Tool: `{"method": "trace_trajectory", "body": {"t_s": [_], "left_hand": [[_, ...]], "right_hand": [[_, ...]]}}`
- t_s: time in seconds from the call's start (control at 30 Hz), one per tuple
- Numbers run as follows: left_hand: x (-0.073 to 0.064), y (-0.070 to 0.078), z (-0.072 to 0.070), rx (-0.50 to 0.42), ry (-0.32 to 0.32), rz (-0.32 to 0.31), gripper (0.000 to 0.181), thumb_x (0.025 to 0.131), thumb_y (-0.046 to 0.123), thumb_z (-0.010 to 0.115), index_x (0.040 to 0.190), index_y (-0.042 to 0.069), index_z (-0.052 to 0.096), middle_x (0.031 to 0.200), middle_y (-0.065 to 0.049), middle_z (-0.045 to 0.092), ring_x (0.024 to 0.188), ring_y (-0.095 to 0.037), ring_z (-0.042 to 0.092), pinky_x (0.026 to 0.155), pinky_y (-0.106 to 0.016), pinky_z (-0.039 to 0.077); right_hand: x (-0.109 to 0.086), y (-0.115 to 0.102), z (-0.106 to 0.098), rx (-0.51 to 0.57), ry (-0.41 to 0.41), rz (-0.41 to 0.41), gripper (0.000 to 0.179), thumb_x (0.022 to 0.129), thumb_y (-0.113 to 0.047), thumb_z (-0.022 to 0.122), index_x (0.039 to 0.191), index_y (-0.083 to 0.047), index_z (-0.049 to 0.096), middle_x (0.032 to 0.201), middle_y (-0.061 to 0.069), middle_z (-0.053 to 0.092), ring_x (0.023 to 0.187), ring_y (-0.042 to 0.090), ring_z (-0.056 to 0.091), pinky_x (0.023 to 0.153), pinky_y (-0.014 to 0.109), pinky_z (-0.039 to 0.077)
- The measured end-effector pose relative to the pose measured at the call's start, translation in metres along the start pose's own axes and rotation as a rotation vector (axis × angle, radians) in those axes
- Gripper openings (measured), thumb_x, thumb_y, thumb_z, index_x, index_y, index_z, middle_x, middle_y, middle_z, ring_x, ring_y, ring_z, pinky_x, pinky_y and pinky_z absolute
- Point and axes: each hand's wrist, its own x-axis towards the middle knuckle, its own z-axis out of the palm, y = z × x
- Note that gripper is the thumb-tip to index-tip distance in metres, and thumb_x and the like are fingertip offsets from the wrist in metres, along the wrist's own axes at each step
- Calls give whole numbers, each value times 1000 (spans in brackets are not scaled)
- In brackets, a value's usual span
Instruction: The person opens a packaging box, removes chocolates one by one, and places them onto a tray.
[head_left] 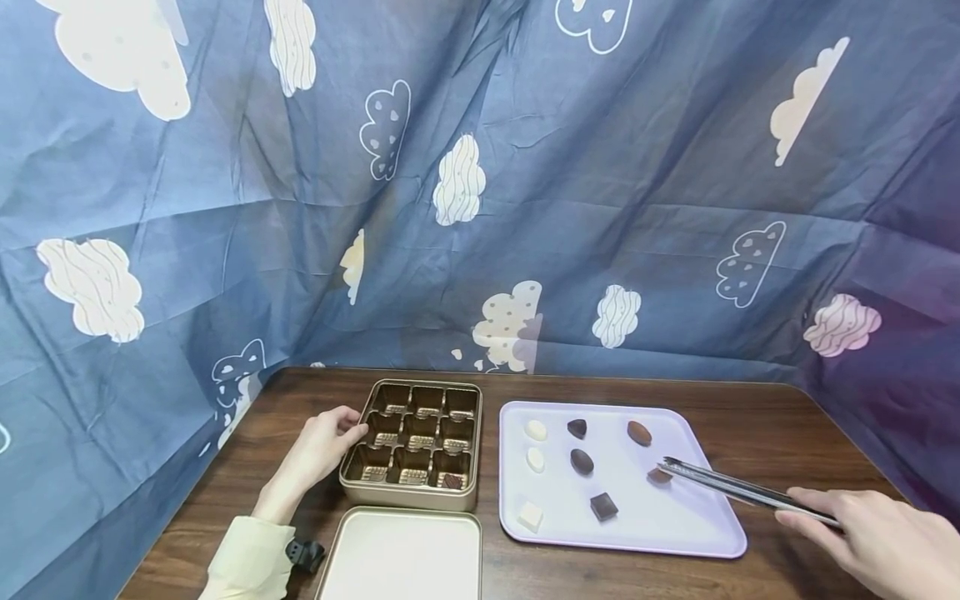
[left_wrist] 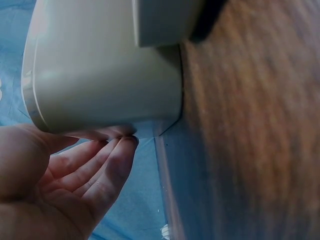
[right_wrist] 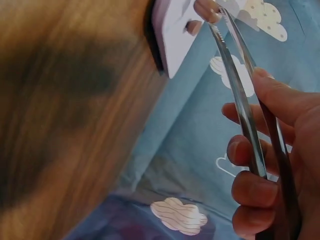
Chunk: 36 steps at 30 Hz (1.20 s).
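My right hand [head_left: 892, 533] grips metal tongs [head_left: 738, 486], whose tips are at a small brown chocolate [head_left: 659, 475] on a pale lilac tray [head_left: 690, 533]. In the right wrist view, the tips of the tongs [right_wrist: 240, 95] are slightly apart by a brown chocolate [right_wrist: 206, 11]; whether they clasp it I cannot tell. My left hand [head_left: 318, 446] rests against the left side of a gold tin [head_left: 408, 497] divided into several compartments. From the left wrist, its fingers [left_wrist: 107, 175] look nearly straight along the tin wall. A dark chocolate [head_left: 452, 481] lies in the tin's front right compartment.
White chocolates [head_left: 536, 430], dark chocolates [head_left: 582, 462] and a brown oval chocolate [head_left: 639, 432] are spread over the tray. A gold-rimmed white lid [head_left: 405, 554] lies in front of the tin. Blue cloud-print cloth [head_left: 562, 208] hangs behind the wooden table [head_left: 757, 425].
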Motion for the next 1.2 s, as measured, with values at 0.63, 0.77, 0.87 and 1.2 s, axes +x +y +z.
{"method": "trace_trajectory", "body": {"t_s": [0.63,0.77,0.87,1.2], "left_hand": [[0,-1,3,-6,9,0,17,92,12,67,100,-2,66,95,-13,71,85,-28,69,80,-46,53],[0,0,3,-4,7,1,17,92,13,67,100,-2,67,95,-13,71,85,-27,69,79,-46,54],[0,0,3,-4,5,6,17,92,13,68,100,-2,67,95,-12,71,84,-27,70,79,-45,54],[-1,1,2,1,4,-8,17,92,14,67,101,-1,67,96,-13,71,86,-28,69,79,-46,53]], "right_hand": [[28,-24,-24,-40,72,-99,25,86,-51,69,93,-27,72,73,-10,61,57,13,53,47,47,44],[31,-24,-40,-59,16,-112,21,85,-53,69,90,-32,72,73,-11,60,59,11,53,50,49,45],[31,-24,-55,-89,-33,-114,16,83,-51,71,85,-35,71,71,-12,57,60,10,52,49,49,44],[48,-55,-76,-169,-11,-183,22,79,-39,78,68,-32,59,64,-11,44,54,8,40,44,41,37]]}}
